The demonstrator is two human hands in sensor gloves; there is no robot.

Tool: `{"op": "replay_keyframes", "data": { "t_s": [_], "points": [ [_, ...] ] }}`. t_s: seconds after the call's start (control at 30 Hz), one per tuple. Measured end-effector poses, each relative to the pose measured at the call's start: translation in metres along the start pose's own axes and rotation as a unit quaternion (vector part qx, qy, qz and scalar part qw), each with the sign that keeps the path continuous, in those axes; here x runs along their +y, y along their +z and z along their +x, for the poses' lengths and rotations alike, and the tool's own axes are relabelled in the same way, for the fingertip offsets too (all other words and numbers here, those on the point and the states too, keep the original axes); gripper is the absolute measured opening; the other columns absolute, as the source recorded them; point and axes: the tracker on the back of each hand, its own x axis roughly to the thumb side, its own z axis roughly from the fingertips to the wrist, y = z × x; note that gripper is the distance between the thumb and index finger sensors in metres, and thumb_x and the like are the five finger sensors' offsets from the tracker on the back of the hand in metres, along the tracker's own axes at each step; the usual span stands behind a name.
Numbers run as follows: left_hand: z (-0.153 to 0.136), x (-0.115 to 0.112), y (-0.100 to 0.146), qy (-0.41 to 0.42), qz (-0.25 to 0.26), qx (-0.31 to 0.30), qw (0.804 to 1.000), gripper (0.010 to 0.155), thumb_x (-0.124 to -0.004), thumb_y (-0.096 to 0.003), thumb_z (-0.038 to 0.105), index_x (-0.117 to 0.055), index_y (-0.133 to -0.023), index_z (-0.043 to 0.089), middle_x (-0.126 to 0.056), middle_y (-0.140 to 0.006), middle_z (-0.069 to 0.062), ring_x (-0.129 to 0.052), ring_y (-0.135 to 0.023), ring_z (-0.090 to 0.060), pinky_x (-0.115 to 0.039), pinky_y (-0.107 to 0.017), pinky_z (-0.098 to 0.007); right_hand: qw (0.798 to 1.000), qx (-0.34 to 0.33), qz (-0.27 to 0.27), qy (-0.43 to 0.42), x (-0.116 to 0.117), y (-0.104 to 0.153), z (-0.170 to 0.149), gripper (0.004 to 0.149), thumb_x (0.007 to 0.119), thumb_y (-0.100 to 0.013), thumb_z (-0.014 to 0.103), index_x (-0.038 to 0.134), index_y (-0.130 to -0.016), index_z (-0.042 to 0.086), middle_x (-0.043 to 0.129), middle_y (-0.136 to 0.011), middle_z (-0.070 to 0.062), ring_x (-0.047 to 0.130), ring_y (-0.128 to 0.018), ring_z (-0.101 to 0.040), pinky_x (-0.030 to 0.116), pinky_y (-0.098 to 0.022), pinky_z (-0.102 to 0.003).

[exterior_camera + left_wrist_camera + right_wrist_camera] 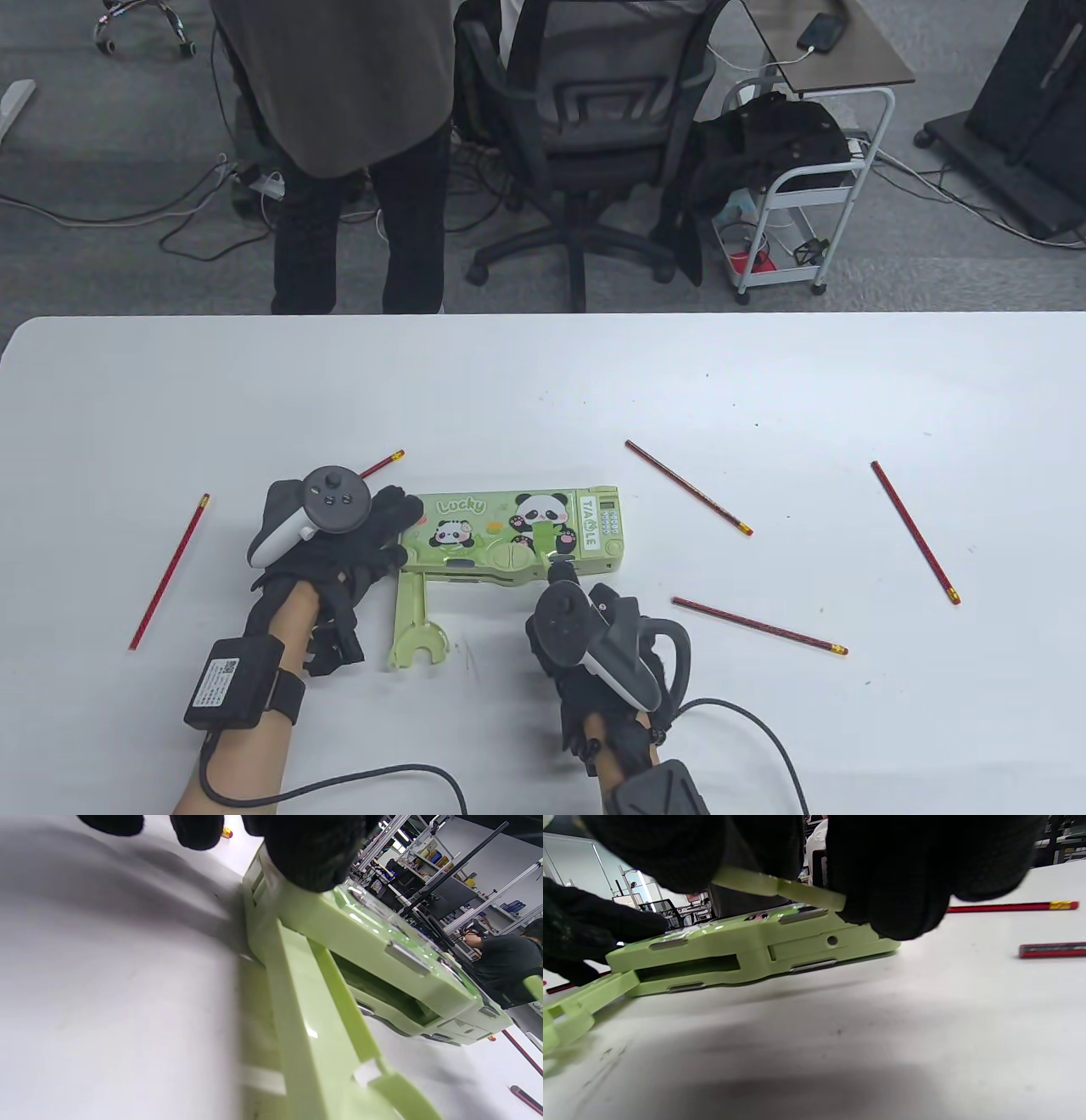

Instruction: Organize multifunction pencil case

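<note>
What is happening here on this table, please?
A person wearing sensor gloves is working on a green panda pencil case on the white table. The left hand holds the case's left end. The right hand pinches a small green flap at the case's near edge. A green slide-out arm sticks out toward the person. Five red pencils lie loose around the case, not yet put away.

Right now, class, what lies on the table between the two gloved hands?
In the table view, the green fold-out arm of the pencil case lies between the left hand and the right hand, on the white table.
</note>
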Motion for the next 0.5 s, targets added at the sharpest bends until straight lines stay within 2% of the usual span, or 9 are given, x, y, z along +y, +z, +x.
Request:
{"op": "replay_keyframes", "data": {
  "t_s": [0.17,0.37,0.5],
  "points": [
    [0.001,-0.002,0.0,-0.006,0.007,-0.004,1.0,0.063,-0.076,-0.0544,0.023,-0.048,-0.111,0.03,-0.036,-0.124,-0.006,-0.052,-0.114,-0.044,-0.052,-0.072,-0.075,1.0,-0.008,0.008,0.006,0.0,-0.004,0.018,0.067,0.074,-0.051,0.052,0.064,-0.106,0.015,0.082,-0.089,-0.034,0.095,-0.066,-0.048,0.082,-0.053,-0.062],
    [-0.004,-0.004,-0.001,0.019,0.008,-0.021,1.0,0.064,-0.076,-0.0545,0.022,-0.047,-0.111,0.028,-0.026,-0.124,-0.006,-0.047,-0.114,-0.047,-0.051,-0.072,-0.076,1.0,-0.019,0.0,-0.02,0.0,-0.005,0.023,0.067,0.074,-0.051,0.052,0.066,-0.106,0.014,0.083,-0.088,-0.033,0.095,-0.066,-0.048,0.082,-0.052,-0.062],
    [-0.005,-0.003,-0.002,0.027,0.005,-0.021,0.999,0.063,-0.077,-0.0545,0.022,-0.048,-0.111,0.029,-0.032,-0.124,-0.005,-0.049,-0.115,-0.045,-0.051,-0.071,-0.076,0.999,-0.033,0.017,-0.02,0.006,-0.006,0.032,0.067,0.074,-0.051,0.052,0.066,-0.106,0.014,0.083,-0.088,-0.033,0.095,-0.066,-0.048,0.082,-0.052,-0.062]
  ]
}}
